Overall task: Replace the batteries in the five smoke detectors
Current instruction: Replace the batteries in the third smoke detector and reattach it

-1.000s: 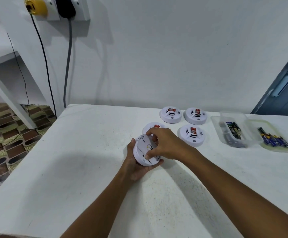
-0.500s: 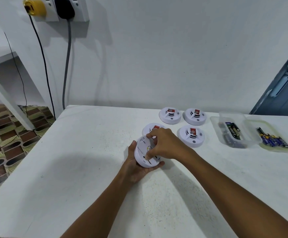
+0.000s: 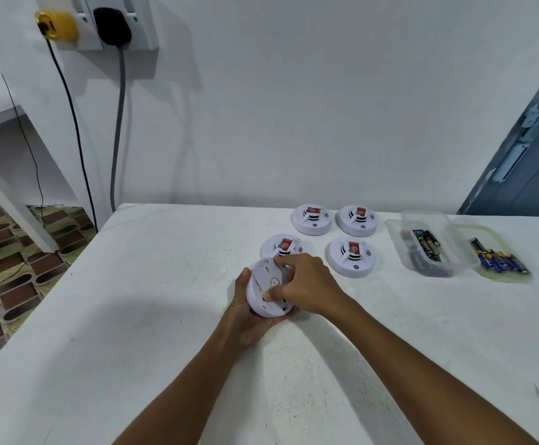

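- White wall was seen behind a white table [image 3: 133, 316], and a socket strip [image 3: 114, 24] with a yellow plug [image 3: 57, 25] and a black plug [image 3: 112, 25] was fixed high on the left of the wall.
- One smoke detector [image 3: 266, 292] was held above the table, tilted, with its flat back side turned toward the camera.
- This detector was cupped from below and from the left by the left hand [image 3: 248, 316], whose fingers were curled under its rim.
- The back plate of the same detector was gripped from the right by the right hand [image 3: 306, 284]; the thumb was pressed on the lower part and the other fingers were curled over the upper edge.
- Both hands were therefore closed together on the one detector, which lay between them.
- Four other detectors [image 3: 353, 256] were lying face up on the table just behind and to the right of the hands, each with a red label on top.
- Further right, a clear plastic box [image 3: 422, 248] with batteries inside was placed, and beside it a lid [image 3: 499, 261] on which blue batteries [image 3: 499, 260] were lying.
- Whether the back plate was loosened could not be told.
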`<state>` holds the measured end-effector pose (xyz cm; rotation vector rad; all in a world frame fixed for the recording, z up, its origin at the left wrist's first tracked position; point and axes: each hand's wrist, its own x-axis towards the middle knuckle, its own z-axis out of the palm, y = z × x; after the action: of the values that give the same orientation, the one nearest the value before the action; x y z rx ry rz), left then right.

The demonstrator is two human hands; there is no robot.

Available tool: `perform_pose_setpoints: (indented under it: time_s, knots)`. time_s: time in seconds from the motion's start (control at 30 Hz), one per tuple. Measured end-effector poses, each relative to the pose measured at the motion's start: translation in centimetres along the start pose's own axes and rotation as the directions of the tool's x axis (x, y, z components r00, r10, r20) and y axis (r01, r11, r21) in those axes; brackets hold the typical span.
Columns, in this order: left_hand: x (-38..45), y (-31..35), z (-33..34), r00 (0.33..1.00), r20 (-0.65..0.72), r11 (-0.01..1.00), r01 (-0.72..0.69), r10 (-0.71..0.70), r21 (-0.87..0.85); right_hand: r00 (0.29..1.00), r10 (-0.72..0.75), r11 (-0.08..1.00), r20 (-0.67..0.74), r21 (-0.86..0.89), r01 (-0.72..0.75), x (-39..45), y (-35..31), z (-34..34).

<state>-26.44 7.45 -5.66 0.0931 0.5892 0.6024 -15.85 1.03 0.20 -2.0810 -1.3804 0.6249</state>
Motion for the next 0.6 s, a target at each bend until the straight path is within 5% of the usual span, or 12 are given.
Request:
perform_pose_setpoints:
  time_s: [0.17,0.37,0.43,0.5,0.53,0.6]
  knots:
    - [-0.4,-0.2,-0.5,0.988,0.15,0.99,0.024,-0.045,0.137,1.0,-0.001,0.99,-0.002,0.139,0.002,-1.0,0.7,-0.1]
    - [-0.7,-0.5,-0.2,0.997,0.069,0.94,-0.004,-0.021,0.34,0.982,0.171,0.829,0.075,0.528,-0.185,-2.1,1.1,-1.5]
    - [-1.5,-0.7,0.5,0.977,0.177,0.761,-0.204,0.119,0.616,0.952,0.258,0.718,0.165,0.626,-0.304,-2.7,1.0,-2.1]
    - [-2.1,-1.1,1.9,0.919,0.297,0.38,-0.38,0.26,0.843,0.924,0.27,0.594,0.272,0.708,-0.382,-3.2,1.1,-2.5]
    - [-2.4,-1.2,2.6,0.89,0.309,0.278,-0.407,0.337,0.87,0.921,0.246,0.546,0.302,0.742,-0.389,-3.3,1.2,-2.5]
    - [-2.9,-1.0,3.8,0.854,0.289,0.288,-0.435,0.433,0.853,0.937,0.188,0.475,0.296,0.807,-0.35,-3.6,1.8,-2.7]
